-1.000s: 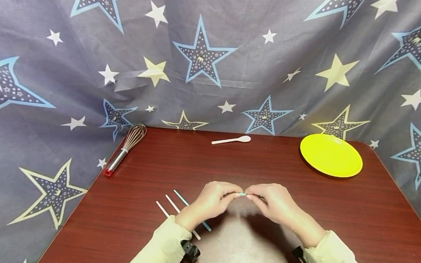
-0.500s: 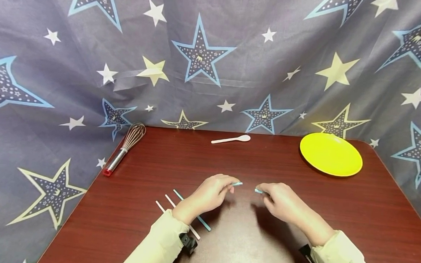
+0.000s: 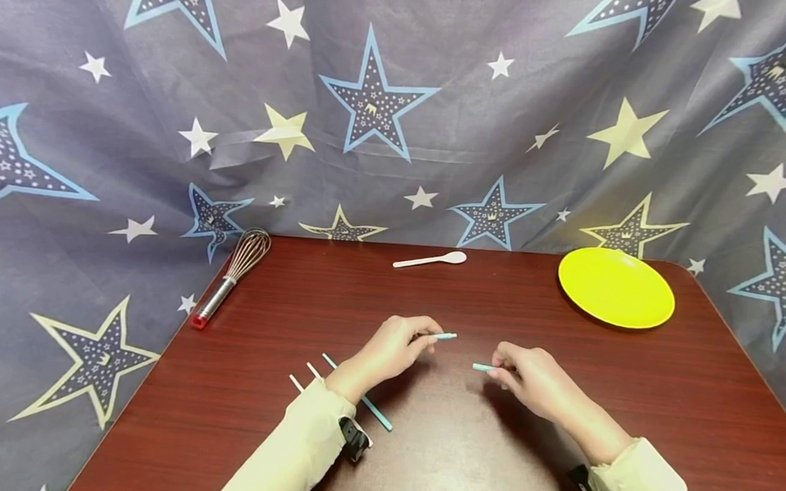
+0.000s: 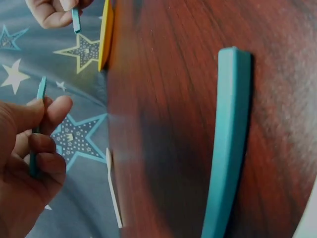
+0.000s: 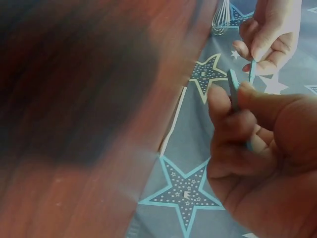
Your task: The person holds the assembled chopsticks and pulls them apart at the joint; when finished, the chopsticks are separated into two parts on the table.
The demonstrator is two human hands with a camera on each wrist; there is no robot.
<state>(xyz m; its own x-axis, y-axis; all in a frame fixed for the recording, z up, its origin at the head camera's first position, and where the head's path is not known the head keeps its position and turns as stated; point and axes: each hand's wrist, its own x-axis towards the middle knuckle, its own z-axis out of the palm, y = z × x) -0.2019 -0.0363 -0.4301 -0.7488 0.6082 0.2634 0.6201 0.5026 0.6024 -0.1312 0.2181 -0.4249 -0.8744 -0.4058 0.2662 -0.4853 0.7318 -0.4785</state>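
Left of the middle of the desk (image 3: 492, 302) I see a blue stick (image 3: 378, 414) lying slantwise, nearer the left hand (image 3: 388, 352) than the right hand (image 3: 536, 379). The left pinches a short blue piece (image 3: 447, 336) pointing right — it looks slightly closer to the back edge — and across a gap the right pinches a second blue piece (image 3: 482, 367), pointing left.

The long teal stick (image 4: 229, 129) looks like smooth plastic with a soft sheen, and the short teal pieces (image 3: 447, 336) could well be the same stuff, though they're too small to swear to. Tabletop (image 3: 446, 462) has a smooth wood-grain finish, shiny enough to throw glare, plus there's a glossy, plastic-looking yellow plate (image 3: 616, 288) and a shiny metal whisk (image 3: 219, 294). Backdrop (image 3: 420, 50) is just matt, creased cloth.
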